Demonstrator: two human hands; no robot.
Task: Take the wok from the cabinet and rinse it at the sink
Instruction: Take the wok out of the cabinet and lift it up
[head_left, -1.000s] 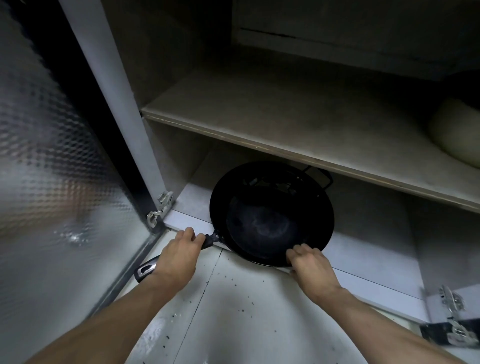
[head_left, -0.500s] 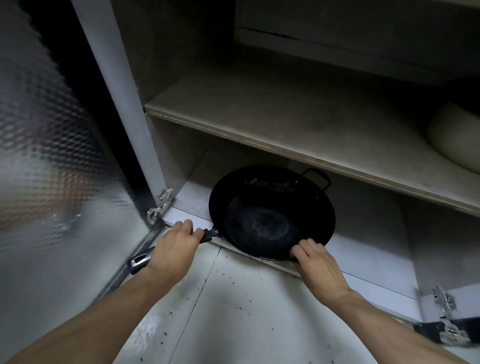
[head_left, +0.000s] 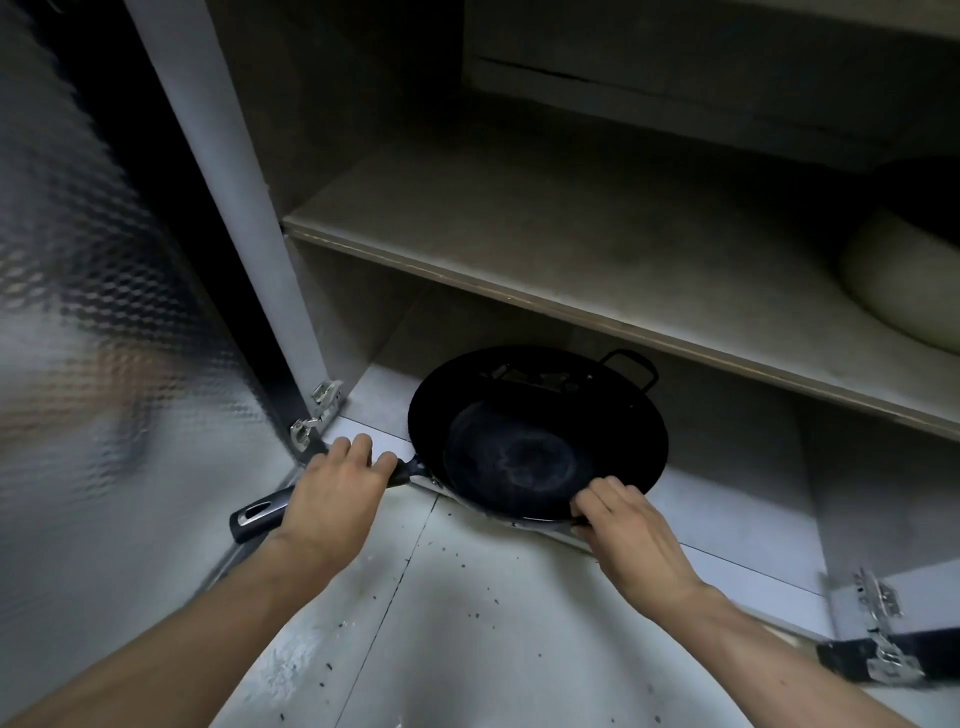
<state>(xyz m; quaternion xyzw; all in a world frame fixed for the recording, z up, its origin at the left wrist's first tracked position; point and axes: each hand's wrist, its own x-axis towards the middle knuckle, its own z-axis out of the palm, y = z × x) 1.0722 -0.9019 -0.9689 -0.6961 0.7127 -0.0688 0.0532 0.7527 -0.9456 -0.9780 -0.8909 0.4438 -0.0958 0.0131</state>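
A black wok (head_left: 524, 436) sits on the bottom board of the open cabinet (head_left: 727, 525), its front rim reaching over the cabinet's front edge. Its long dark handle (head_left: 257, 516) points left and toward me; a small loop handle (head_left: 631, 366) shows at the back. My left hand (head_left: 335, 499) grips the long handle close to the wok's bowl. My right hand (head_left: 623, 525) pinches the wok's near rim at the right, fingers curled over its edge.
A wooden shelf (head_left: 519, 249) runs just above the wok. A pale rounded object (head_left: 904, 280) lies on that shelf at the right. The open left door (head_left: 104, 364) has textured glass. Metal hinges (head_left: 319, 410) stick out at the left and the lower right. The floor is pale and speckled.
The wok has slid a little further forward and left out of the cabinet. My right hand's fingers now curl over the rim more tightly. My left hand keeps its hold on the handle.
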